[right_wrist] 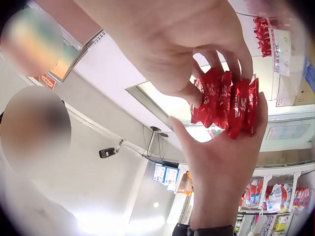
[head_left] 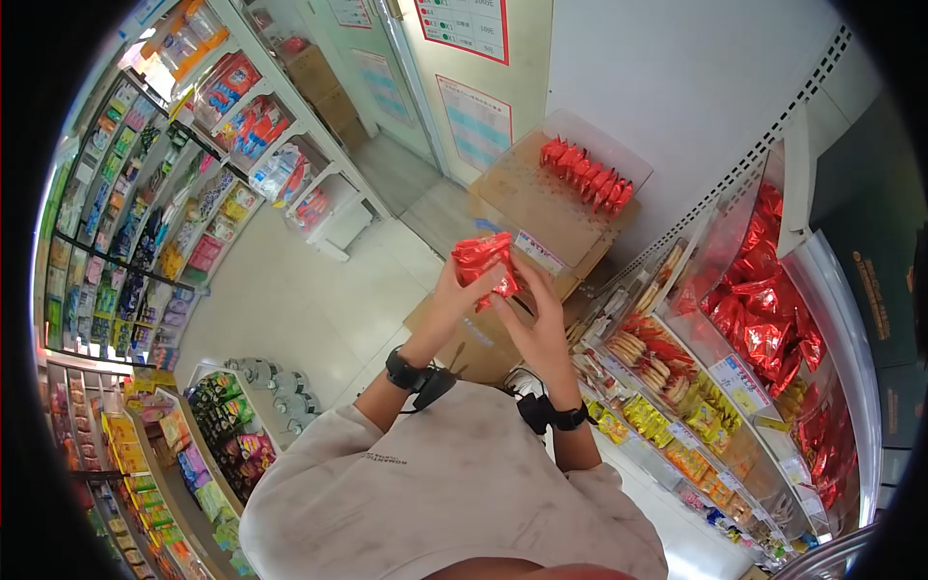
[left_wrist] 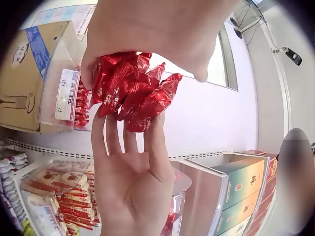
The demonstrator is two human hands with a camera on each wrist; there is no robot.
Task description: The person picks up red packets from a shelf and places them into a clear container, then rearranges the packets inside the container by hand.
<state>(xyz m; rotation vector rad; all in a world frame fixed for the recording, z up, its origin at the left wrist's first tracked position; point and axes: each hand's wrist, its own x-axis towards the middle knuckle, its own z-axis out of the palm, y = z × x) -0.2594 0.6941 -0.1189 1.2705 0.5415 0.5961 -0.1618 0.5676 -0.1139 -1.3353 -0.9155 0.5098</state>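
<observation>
Several shiny red packets (head_left: 480, 259) form a stacked row between the two hands in front of the torso. On one side the left hand (head_left: 452, 295) holds the row, its fingers partly hidden behind the packets. The right hand (head_left: 537, 329) grips from the other side. Seen from the left wrist, the packets (left_wrist: 135, 91) lie between the left hand (left_wrist: 157, 29) above and the fingertips of the right hand (left_wrist: 130, 182) below. The right wrist view shows right fingers curled over the packets (right_wrist: 224, 103), with the left hand (right_wrist: 224, 152) beneath.
A cardboard box (head_left: 507, 198) beyond the hands bears a clear tray with a row of similar red packets (head_left: 588, 176). Clear bins of red packets (head_left: 759, 309) and snack shelves (head_left: 667, 387) stand to the right. More shelves (head_left: 145, 203) line the left, beside tiled floor (head_left: 280, 290).
</observation>
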